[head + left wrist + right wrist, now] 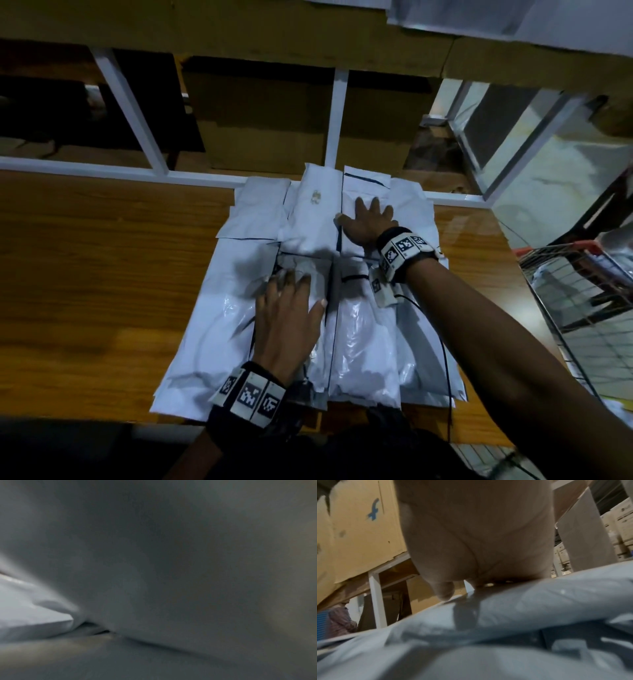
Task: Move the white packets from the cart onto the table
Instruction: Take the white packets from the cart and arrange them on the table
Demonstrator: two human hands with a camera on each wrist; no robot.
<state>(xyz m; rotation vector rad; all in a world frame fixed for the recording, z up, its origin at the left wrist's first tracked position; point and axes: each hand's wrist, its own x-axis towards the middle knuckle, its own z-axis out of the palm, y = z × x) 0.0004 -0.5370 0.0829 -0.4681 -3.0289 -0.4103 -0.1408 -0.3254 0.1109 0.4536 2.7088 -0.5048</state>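
White packets [308, 274] lie in overlapping rows on the wooden tabletop [96, 274], long axes running away from the person, and both hands rest flat on them with fingers spread, gripping nothing: the left hand [287, 318] on the near row, the right hand [366, 222] on the far row. The wire cart [575, 284] stands off to the right, so the right hand is nearer for the next fetch. No packet label is readable; a cardboard box [363, 524] behind bears a blue bird-like mark.
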